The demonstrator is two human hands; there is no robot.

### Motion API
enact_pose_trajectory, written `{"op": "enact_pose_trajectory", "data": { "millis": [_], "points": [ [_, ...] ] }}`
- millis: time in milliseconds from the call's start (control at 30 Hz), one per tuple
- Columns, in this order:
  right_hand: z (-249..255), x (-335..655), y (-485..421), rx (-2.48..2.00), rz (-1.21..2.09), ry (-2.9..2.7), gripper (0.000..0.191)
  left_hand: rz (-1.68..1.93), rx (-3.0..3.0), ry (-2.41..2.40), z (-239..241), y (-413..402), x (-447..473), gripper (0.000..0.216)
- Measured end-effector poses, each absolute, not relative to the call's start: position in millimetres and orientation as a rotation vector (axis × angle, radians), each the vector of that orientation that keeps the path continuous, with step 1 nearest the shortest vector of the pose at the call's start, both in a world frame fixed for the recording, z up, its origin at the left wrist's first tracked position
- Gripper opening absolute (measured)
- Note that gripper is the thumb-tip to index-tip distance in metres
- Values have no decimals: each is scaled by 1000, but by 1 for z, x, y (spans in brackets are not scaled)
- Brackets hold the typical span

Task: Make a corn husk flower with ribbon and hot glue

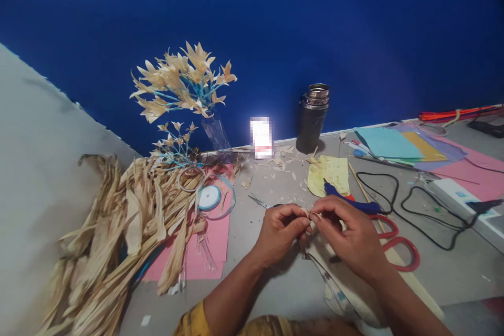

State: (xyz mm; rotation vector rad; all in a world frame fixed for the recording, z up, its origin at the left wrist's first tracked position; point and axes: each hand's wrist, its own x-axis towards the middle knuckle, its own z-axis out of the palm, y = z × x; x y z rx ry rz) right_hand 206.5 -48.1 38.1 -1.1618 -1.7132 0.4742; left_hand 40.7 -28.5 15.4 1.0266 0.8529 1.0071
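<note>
My left hand [280, 232] and my right hand [351, 235] meet over the grey table, fingertips pinched together on a small pale husk piece [312, 216] held between them. Both hands are closed on it. Just beyond my right hand lies a blue glue gun [356, 203] and red-handled scissors [397, 239]. Small metal scissors [260, 201] lie just beyond my left hand. A clear plastic strip [328, 282] lies under my right wrist.
A big heap of dried husks [114, 231] covers the left over pink paper [208, 244], with a blue ribbon spool [209, 197]. Husk flowers in a vase [185, 84] stand at the back, a metal flask [313, 115] beside them. Coloured sheets [409, 147], black cable [417, 210] and power strip [464, 205] lie right.
</note>
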Motion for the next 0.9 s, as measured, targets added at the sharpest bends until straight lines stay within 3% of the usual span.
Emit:
{"op": "enact_pose_trajectory", "data": {
  "millis": [400,900],
  "points": [
    [37,207,-51,-1145,407,-1751,11,989,1067,849,14,-30,42,45],
    [45,215,-56,-1094,577,-1762,10,943,1091,755,17,-31,34,41]
  ]
}}
